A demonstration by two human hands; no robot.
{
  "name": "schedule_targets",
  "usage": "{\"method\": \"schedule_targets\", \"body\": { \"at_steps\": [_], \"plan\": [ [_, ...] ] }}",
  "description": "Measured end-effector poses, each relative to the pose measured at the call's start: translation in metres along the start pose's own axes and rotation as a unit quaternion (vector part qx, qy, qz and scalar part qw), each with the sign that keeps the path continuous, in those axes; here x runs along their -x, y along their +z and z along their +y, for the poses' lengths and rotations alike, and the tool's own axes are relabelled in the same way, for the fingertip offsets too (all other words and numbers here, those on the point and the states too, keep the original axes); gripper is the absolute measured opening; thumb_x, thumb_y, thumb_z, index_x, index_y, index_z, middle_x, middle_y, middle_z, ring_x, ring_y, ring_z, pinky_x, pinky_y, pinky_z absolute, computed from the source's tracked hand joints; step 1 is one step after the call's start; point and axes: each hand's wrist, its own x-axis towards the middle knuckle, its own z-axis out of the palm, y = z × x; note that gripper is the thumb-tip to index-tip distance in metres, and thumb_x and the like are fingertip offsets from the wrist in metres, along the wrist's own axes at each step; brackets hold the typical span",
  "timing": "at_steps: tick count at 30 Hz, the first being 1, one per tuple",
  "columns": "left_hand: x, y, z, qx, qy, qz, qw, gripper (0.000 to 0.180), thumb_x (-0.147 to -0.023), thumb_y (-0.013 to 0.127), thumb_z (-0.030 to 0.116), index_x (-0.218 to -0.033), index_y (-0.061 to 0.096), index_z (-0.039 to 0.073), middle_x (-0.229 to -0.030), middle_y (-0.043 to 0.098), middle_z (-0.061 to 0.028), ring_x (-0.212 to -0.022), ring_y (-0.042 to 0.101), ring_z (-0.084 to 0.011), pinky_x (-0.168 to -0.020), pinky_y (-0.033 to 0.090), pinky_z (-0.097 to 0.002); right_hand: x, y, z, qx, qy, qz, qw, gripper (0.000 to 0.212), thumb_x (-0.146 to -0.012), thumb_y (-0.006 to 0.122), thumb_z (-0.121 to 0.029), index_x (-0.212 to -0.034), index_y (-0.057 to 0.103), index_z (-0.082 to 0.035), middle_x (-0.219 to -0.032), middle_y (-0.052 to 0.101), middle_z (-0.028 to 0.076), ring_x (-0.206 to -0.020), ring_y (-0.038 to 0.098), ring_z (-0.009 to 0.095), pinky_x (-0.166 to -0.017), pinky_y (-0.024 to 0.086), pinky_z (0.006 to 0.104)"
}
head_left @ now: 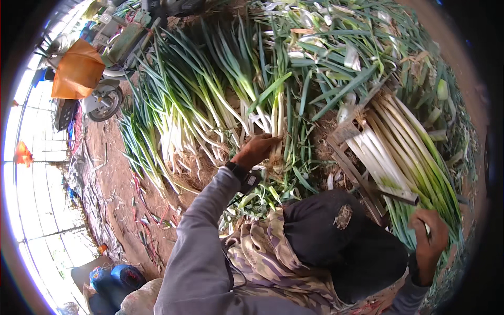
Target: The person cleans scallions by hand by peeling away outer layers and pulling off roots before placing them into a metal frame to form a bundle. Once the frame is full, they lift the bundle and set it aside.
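My left hand is closed round the white lower stalks of a few long green onions, just above their roots. To its left, many more long green onions lie side by side, green tops pointing away and muddy roots toward me. Over on the right, my right hand is curled beside the leafy end of a stacked bundle of trimmed green onions. A pale bit shows between its fingers, too small to name. That bundle rests in a wooden frame.
Loose leaves and peelings cover the ground at the back and right. A scooter wheel and an orange cover stand at the far left. Blue rolls and a pale sack sit at the lower left, on brown soil.
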Motion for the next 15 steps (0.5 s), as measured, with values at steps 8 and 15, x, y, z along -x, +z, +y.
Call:
{"method": "schedule_targets", "body": {
  "at_steps": [8, 15],
  "plan": [
    [0.062, -0.014, 0.109, 0.485, -0.159, 0.052, 0.858, 0.039, -0.092, 0.081, 0.014, -0.123, 0.060, 0.002, -0.108, 0.066, -0.0025, -0.097, 0.061, -0.0130, -0.092, 0.050, -0.0271, -0.008, 0.006, -0.052, -0.114, -0.049, -0.087, 0.988, 0.018, -0.088, 0.072, 0.000, -0.106, 0.070, 0.001, -0.091, 0.072, 0.015, -0.080, 0.071, 0.029, -0.074, 0.055, 0.0365],
    [0.078, 0.030, 0.195, 0.643, -0.030, -0.019, 0.765, 0.030, -0.093, 0.080, 0.021, -0.116, 0.065, 0.008, -0.109, 0.071, -0.0012, -0.102, 0.067, -0.0155, -0.100, 0.052, -0.0333, -0.053, 0.076, -0.079, -0.053, -0.132, -0.118, 0.983, 0.058, -0.090, 0.076, -0.006, -0.144, 0.055, -0.006, -0.120, 0.065, 0.017, -0.097, 0.069, 0.029, -0.085, 0.055, 0.0398]
  ]
}}
